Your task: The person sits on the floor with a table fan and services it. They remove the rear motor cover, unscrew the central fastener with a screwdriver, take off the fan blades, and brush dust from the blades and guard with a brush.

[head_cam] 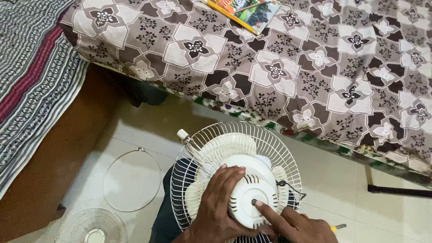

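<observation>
— What's going on down there, from over the head?

— A fan (234,175) sits on the person's lap, back side up, over the tiled floor (333,175). The left hand (216,204) is spread and curled over the cream motor housing (252,193), fingers gripping its edge. The right hand (294,225) has its forefinger stretched out, tip pressed right beside the small hole in the middle of the housing; the other fingers look folded, holding nothing that I can see.

— And the cage?

— The rear guard (270,139) is still on the fan, white wire, blades showing through it. A black cord (290,186) hangs off the motor.

— Anything else about?

— A loose ring (108,166) lies on the floor to the left, and the front guard (92,225) near it at the bottom edge. Something with a yellow handle (337,227) peeks out beside the right wrist. Behind is a bed (315,67) with a patterned brown sheet, a book (245,11) lying on it.
</observation>
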